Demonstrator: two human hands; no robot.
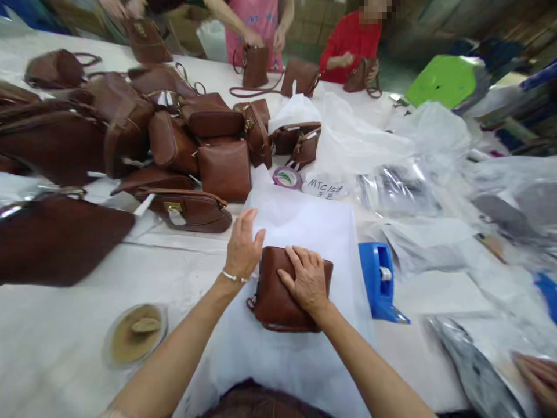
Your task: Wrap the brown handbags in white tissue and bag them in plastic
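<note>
A small brown leather handbag (274,296) lies flat on a sheet of white tissue paper (322,220) in front of me. My right hand (307,278) rests on top of the bag with its fingers spread. Just left of the bag, my left hand (244,244) is raised with fingers apart and nothing in it, near the paper's left edge. A short brown loop shows at the bag's lower left side. The underside of the bag is hidden.
Many brown handbags (224,171) are heaped at the left and back. A blue tape dispenser (376,278) stands right of the paper, and a round tub (137,334) sits at left. Clear plastic bags (400,186) cover the right. Co-workers (255,29) handle bags across the table.
</note>
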